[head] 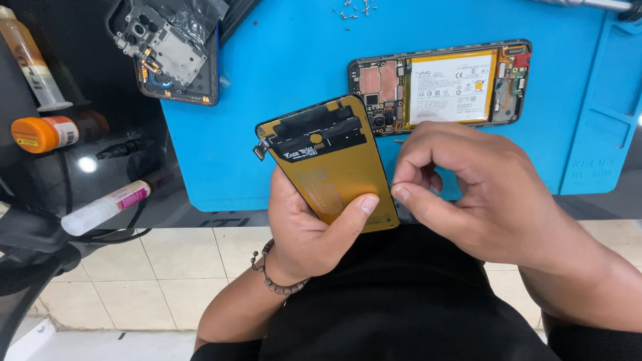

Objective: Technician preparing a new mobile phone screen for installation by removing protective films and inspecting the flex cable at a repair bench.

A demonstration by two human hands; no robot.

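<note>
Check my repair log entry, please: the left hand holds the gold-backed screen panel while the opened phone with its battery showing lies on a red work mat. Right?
Not quite: the work mat is blue, not red, as the head view shows. The rest stands: the left hand holds the gold-backed screen panel, and the opened phone with its battery showing lies on that mat.
</note>
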